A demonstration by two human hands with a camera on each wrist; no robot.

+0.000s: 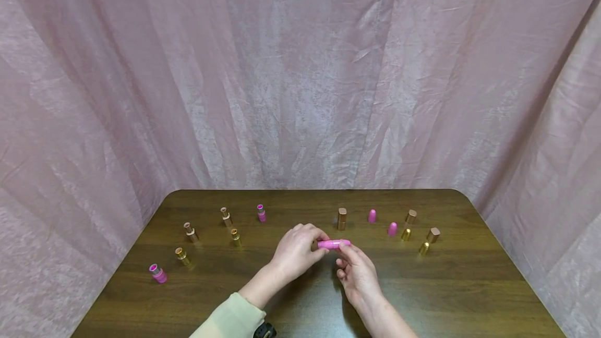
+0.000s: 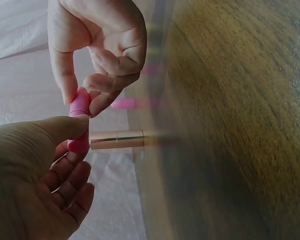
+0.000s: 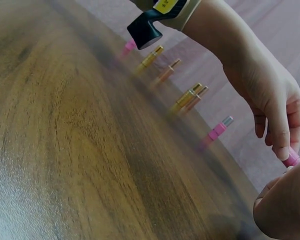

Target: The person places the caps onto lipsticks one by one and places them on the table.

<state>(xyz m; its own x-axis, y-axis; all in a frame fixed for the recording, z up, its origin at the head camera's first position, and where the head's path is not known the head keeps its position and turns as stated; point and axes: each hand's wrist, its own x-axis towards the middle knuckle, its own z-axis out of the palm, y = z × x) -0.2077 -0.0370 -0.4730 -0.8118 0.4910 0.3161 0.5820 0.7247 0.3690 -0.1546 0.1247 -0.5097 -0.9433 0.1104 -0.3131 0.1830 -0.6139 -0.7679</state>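
Observation:
Both hands hold one pink lipstick tube (image 1: 333,244) sideways above the middle of the table. My left hand (image 1: 296,250) pinches its left end between thumb and fingers. At the other end, the thumb and fingers of my right hand (image 1: 360,275) grip the rounded pink cap. The left wrist view shows the lipstick (image 2: 79,112) with cap and base in line and both hands on it. Just beyond the hands stands a closed rose-gold lipstick (image 1: 341,220). In the right wrist view, the right hand (image 3: 285,210) hides most of the pink tube (image 3: 292,157).
Uncapped lipstick bases stand at the left: pink (image 1: 261,215), gold (image 1: 236,238) and rose-gold (image 1: 190,232) ones. Loose caps stand at the right: pink (image 1: 392,229), gold (image 1: 424,248) and rose-gold (image 1: 433,234). A pink curtain (image 1: 300,77) hangs behind the wooden table (image 1: 469,296).

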